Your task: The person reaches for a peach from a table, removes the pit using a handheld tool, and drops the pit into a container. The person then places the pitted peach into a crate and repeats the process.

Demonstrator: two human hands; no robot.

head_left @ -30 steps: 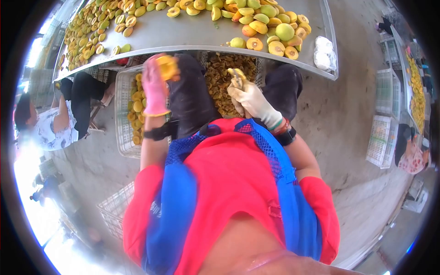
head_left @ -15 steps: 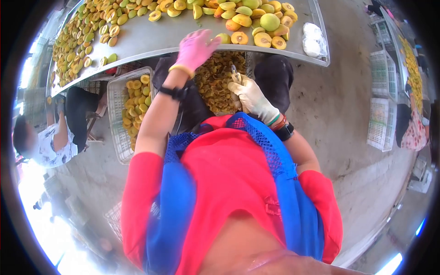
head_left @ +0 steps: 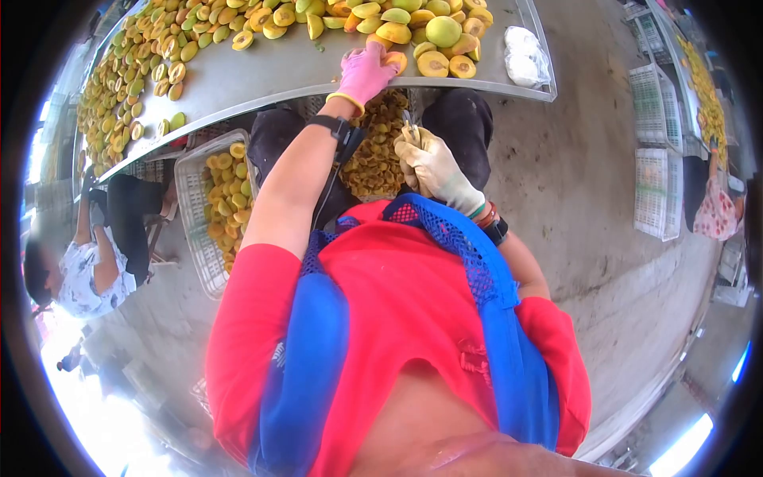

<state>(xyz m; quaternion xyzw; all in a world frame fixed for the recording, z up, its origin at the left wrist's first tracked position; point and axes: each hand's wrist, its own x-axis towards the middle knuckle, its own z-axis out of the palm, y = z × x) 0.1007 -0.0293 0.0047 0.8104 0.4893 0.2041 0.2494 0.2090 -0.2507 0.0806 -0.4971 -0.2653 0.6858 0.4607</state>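
Note:
My left hand, in a pink glove, reaches over the metal table's front edge, its fingers closed on a halved fruit beside the fruit pile. Wearing a white glove, my right hand grips a small metal tool above my lap, its tip pointing up toward the table. Below and between the hands, a crate of fruit pieces stands between my knees.
A white crate of halved fruit stands left of my legs. A white plastic bundle lies at the table's right corner. One person sits at the left; another is at far right, near stacked crates.
My left hand has moved right along the table edge and closed on a halved fruit. My right hand keeps the tool in nearly the same place. The view has shifted slightly.

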